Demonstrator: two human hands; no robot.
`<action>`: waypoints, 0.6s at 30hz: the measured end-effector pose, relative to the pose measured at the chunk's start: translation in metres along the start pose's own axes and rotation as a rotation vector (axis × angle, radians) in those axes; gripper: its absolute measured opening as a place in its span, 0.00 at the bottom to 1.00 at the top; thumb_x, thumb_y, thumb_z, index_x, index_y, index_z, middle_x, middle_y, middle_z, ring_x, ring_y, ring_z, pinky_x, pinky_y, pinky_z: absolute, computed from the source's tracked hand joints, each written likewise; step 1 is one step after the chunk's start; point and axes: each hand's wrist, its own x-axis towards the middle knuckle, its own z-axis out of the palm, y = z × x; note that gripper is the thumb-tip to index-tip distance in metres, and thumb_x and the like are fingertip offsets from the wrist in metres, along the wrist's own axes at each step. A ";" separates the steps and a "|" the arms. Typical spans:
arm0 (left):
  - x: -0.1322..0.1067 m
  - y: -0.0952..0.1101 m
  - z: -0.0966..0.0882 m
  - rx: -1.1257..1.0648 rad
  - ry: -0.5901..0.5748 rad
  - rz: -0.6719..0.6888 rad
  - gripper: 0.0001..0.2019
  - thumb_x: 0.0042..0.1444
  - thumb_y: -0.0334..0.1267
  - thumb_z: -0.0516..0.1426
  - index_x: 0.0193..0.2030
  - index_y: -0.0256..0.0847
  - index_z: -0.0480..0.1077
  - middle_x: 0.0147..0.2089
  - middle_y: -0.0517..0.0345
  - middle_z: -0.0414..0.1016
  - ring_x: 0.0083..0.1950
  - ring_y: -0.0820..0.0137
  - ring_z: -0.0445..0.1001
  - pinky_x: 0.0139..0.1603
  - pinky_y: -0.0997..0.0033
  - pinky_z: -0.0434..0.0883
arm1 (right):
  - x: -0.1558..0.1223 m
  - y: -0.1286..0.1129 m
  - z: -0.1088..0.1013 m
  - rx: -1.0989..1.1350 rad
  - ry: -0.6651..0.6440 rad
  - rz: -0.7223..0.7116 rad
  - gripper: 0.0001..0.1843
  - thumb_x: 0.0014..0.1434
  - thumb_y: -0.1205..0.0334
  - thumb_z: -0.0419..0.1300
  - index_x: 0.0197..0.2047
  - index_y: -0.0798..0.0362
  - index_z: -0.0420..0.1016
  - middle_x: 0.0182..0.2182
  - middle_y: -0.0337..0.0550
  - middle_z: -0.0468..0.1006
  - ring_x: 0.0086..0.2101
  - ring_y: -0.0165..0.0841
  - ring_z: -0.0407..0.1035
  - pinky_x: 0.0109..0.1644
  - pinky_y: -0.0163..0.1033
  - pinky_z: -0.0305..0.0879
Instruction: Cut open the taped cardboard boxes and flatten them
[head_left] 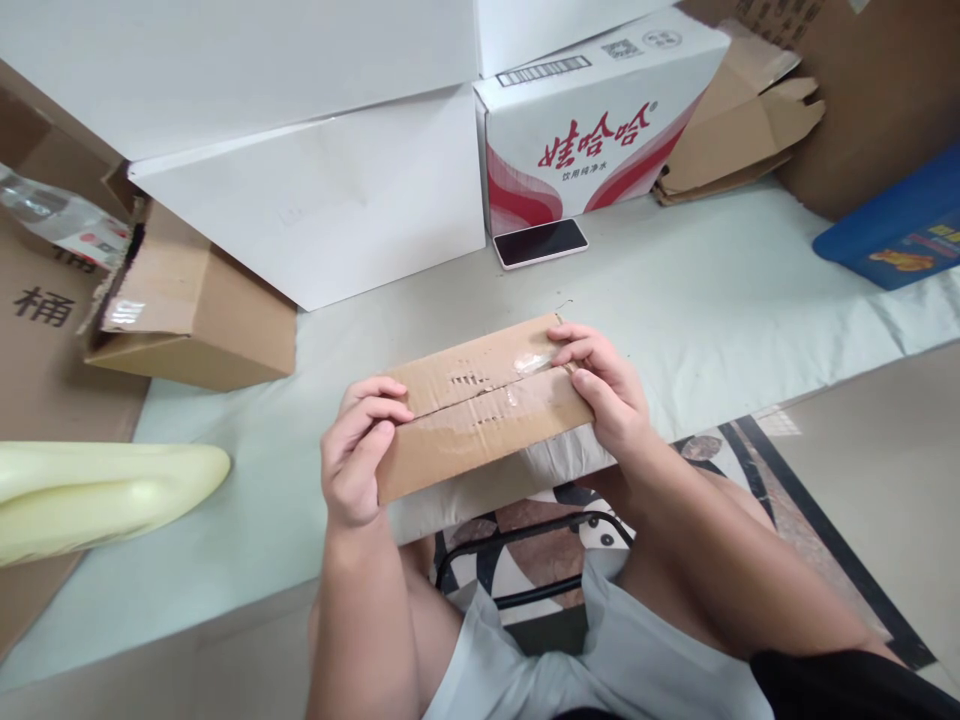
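Observation:
Both my hands grip a brown cardboard box (480, 410) at the near edge of the covered table. A lengthwise seam with clear tape and torn patches runs along its upper face. My left hand (360, 450) is closed around the left end, fingertips and thumb on the face by the seam. At the right end, my right hand (606, 385) is closed too, its thumb below the seam and its fingers above. The box's underside is hidden.
A phone (540, 243) lies before a white-and-red carton (592, 150). White boxes (322, 200) stand at the back, an opened cardboard box (217, 310) with a plastic bottle (67, 215) at left. Nearby are a pale yellow object (112, 490) and a blue container (900, 225).

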 end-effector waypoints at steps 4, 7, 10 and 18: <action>0.000 0.000 0.000 -0.003 -0.006 0.002 0.11 0.59 0.32 0.55 0.34 0.46 0.80 0.46 0.55 0.79 0.51 0.61 0.74 0.58 0.57 0.66 | 0.000 0.000 0.000 -0.002 -0.002 0.002 0.08 0.65 0.58 0.56 0.40 0.45 0.76 0.54 0.45 0.78 0.59 0.44 0.70 0.69 0.63 0.59; 0.000 0.000 0.001 -0.002 -0.006 0.002 0.11 0.59 0.32 0.55 0.34 0.45 0.80 0.47 0.55 0.79 0.51 0.61 0.74 0.59 0.57 0.66 | 0.000 0.000 0.000 -0.002 -0.002 0.001 0.08 0.65 0.58 0.56 0.40 0.45 0.76 0.54 0.45 0.78 0.59 0.44 0.70 0.69 0.63 0.60; 0.000 -0.001 0.001 -0.003 -0.006 0.005 0.12 0.59 0.32 0.55 0.34 0.45 0.80 0.47 0.54 0.78 0.52 0.61 0.74 0.59 0.57 0.66 | 0.000 0.000 0.000 0.003 -0.003 -0.005 0.08 0.65 0.58 0.56 0.40 0.45 0.76 0.53 0.45 0.78 0.59 0.44 0.70 0.69 0.63 0.59; 0.000 -0.001 0.000 0.005 -0.009 0.007 0.11 0.59 0.32 0.55 0.34 0.46 0.80 0.46 0.54 0.78 0.52 0.61 0.74 0.59 0.56 0.66 | 0.000 0.000 -0.001 -0.009 -0.005 0.005 0.08 0.64 0.58 0.56 0.40 0.45 0.76 0.53 0.45 0.78 0.59 0.44 0.70 0.69 0.63 0.59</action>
